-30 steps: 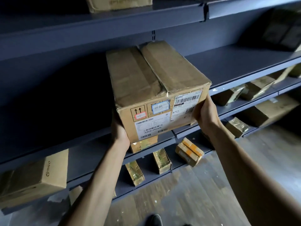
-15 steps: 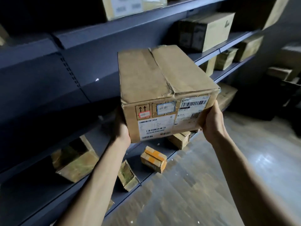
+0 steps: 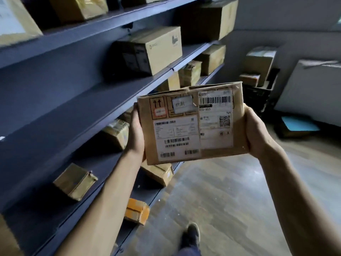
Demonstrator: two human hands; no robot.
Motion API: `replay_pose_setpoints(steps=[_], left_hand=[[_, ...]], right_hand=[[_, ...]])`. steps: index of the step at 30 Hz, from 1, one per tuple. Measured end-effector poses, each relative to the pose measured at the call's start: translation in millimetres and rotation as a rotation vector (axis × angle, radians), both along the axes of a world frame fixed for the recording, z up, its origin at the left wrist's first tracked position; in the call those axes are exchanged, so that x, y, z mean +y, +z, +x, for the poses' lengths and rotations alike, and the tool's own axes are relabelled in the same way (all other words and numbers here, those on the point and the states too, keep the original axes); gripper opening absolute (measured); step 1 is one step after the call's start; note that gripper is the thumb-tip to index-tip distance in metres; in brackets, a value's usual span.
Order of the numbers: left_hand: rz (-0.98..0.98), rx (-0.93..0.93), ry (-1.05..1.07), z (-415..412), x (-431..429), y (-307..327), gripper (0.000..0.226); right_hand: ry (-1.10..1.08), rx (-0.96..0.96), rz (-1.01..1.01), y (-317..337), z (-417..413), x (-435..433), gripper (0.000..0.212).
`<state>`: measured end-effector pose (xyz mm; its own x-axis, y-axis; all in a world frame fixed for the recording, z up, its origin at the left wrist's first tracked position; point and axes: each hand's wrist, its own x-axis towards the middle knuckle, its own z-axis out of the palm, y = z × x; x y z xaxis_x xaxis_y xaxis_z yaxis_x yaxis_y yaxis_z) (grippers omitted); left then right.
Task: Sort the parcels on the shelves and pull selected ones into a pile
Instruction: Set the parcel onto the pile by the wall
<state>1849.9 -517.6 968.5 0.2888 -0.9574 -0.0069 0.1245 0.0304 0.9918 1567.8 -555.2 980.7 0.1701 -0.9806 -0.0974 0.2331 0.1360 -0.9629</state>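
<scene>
You hold a labelled cardboard parcel (image 3: 191,124) up in front of you, clear of the shelves (image 3: 96,108).

Your left hand (image 3: 136,133) grips its left edge and your right hand (image 3: 256,133) its right edge, fingers closed round the back of it, out of sight. The face turned toward you carries two white shipping labels, barcodes and an arrows mark. The parcel hangs in the air just beside the dark shelves on your left, above the wooden floor (image 3: 221,200). On the shelves below it lie smaller parcels (image 3: 74,182), with an orange-taped box (image 3: 137,209) on the lowest; your shoe (image 3: 191,235) shows beneath.
</scene>
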Motion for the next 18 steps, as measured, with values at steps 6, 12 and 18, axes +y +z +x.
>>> replay_pose_setpoints(steps=[6,12,18], left_hand=[[0.072,-0.013,-0.248,-71,-151,-35,0.071],[0.204,0.036,-0.416,-141,-293,-63,0.064],[0.174,0.057,-0.506,-202,-411,-72,0.056]], right_hand=[[-0.187,0.031,0.22,-44,-64,-108,0.05],[-0.356,0.108,0.355,-64,-126,-220,0.048],[-0.454,0.146,0.381,-65,-181,-325,0.043]])
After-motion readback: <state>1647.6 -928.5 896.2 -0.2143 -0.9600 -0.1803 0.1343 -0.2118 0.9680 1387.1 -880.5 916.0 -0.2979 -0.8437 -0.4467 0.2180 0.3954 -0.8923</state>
